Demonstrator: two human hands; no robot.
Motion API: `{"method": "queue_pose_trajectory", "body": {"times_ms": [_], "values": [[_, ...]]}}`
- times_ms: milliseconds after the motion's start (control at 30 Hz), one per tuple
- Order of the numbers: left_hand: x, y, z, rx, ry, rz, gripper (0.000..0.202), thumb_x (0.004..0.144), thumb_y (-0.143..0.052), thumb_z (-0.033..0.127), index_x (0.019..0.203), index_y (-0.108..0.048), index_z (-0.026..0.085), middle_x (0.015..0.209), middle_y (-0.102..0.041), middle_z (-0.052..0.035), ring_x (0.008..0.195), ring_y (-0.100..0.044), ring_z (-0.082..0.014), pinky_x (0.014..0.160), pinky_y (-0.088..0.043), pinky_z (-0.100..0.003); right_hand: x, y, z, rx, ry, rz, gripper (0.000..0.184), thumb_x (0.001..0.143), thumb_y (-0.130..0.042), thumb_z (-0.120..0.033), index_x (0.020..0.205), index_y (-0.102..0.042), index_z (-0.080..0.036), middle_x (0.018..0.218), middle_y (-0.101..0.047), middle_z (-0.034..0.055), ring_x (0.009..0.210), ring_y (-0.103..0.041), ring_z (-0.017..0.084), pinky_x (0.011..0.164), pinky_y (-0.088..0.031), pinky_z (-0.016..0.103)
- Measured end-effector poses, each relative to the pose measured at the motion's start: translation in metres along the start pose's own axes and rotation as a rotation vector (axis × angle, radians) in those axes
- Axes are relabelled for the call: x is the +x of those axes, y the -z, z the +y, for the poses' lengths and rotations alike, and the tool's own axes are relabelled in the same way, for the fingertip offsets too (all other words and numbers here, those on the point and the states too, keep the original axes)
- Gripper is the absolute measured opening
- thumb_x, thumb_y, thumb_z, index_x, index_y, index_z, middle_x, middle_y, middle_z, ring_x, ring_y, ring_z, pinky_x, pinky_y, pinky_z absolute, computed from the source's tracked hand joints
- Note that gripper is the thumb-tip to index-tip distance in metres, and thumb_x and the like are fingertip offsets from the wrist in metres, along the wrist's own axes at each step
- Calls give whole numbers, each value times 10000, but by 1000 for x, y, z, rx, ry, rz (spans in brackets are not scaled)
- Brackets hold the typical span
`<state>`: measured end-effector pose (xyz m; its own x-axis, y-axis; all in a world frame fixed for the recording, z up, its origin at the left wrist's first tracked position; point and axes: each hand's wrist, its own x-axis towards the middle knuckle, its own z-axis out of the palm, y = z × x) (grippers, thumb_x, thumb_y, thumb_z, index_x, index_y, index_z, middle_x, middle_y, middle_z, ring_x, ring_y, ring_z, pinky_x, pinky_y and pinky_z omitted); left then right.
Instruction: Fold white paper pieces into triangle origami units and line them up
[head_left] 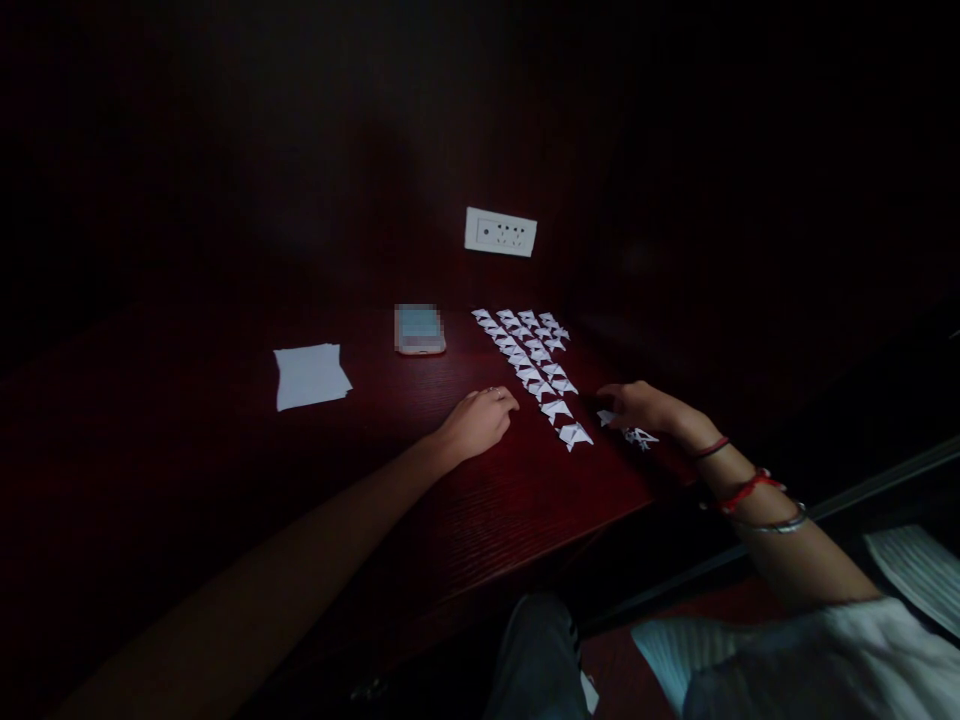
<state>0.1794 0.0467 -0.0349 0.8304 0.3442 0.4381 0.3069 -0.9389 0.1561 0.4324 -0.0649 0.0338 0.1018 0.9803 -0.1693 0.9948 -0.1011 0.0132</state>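
Note:
Several small folded white paper pieces (534, 362) lie in rows on a dark red wooden table (487, 520). My left hand (480, 420) rests on the table just left of the rows, fingers curled loosely, a ring on one finger, nothing visible in it. My right hand (645, 405) lies palm down right of the rows, its fingertips pinching a folded white paper piece (606, 417). Another folded piece (640, 437) lies under the wrist. Bracelets circle my right wrist.
A stack of white paper sheets (310, 376) lies at the left. A phone (418, 329) lies face up behind my left hand. A white wall socket (500, 232) sits on the dark back wall. The table's front edge runs diagonally near my knees.

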Motion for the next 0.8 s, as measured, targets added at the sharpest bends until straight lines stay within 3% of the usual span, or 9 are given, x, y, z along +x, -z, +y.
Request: {"method": "queue_pose_trajectory", "body": {"times_ms": [200,367,533,667,800], "values": [[0,0,0,-10,19,2,245,772,-366,114,943,-534,169,987,-524,-31,862,-504,-147,809,-371,-296,-8,0,11,-90,-67,-122,421,550,-627,-231,963,-569,-181,821,-628,55,658,-578,162,528,-420,220],[0,-3,-2,-14,14,14,245,766,-373,114,944,-532,168,985,-524,-32,870,-500,-149,815,-369,-294,-2,13,15,-18,-59,4,424,588,-603,-280,997,-537,-190,801,-628,31,662,-579,152,557,-422,221],[-1,-3,-2,-16,-1,20,249,769,-364,116,948,-528,172,983,-522,-29,867,-498,-146,809,-370,-292,19,5,3,-30,-86,139,411,638,-563,-278,1034,-519,-178,873,-616,60,733,-578,161,599,-422,229],[-1,-2,-2,-25,-7,19,252,767,-360,111,944,-528,174,987,-521,-26,864,-498,-144,806,-370,-289,21,-5,3,-36,-75,49,400,602,-605,-265,993,-561,-193,857,-627,59,697,-582,154,572,-422,219],[-1,-2,-3,-36,-9,29,254,765,-360,107,944,-530,168,976,-525,-31,873,-496,-146,814,-365,-286,12,0,16,-93,-45,-69,502,478,-682,-224,969,-586,-195,850,-630,59,703,-584,179,560,-426,227]]}}
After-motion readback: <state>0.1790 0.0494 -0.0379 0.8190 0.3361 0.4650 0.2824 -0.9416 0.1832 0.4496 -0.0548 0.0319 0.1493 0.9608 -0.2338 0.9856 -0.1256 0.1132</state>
